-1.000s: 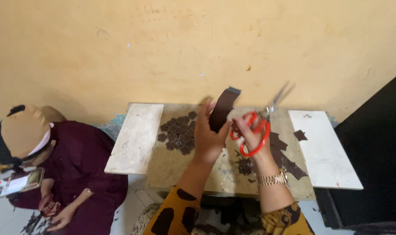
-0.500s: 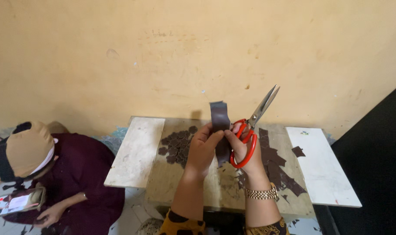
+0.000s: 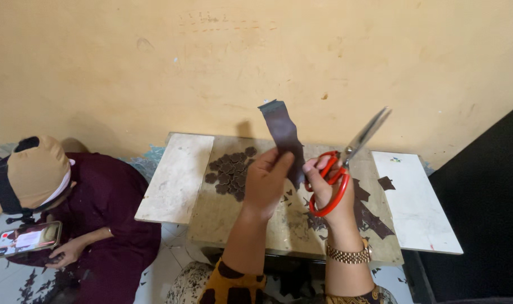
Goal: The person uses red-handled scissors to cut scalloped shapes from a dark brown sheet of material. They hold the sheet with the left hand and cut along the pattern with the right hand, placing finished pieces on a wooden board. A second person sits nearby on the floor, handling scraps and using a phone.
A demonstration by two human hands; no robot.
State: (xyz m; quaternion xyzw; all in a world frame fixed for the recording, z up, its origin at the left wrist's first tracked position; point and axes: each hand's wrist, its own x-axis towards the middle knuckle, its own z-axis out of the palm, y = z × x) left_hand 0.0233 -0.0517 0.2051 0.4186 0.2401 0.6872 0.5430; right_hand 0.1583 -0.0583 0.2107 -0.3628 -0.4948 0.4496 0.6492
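A: Left hand [image 3: 266, 183] status? Fingers are closed on the lower end of the dark strip [image 3: 284, 141], thumb pressed on its face.

B: Confirmed. Right hand [image 3: 329, 188] is clamped through the red handles of the scissors [image 3: 346, 163]; a gold bracelet [image 3: 349, 256] is worn at the wrist.

A: Strip axis?

B: Long axis is held near upright, tilted slightly left, rising above the left hand. Blades are pointed up and right, away from the strip, just right of it. Left hand is nearer.

A: Farther out?

B: Cut dark pieces [image 3: 229, 171] are piled on the low table [image 3: 222, 214], left of the hands; offcuts [image 3: 374, 217] lie right. A seated person [image 3: 70, 202] with a phone [image 3: 28, 239] is seen far left.
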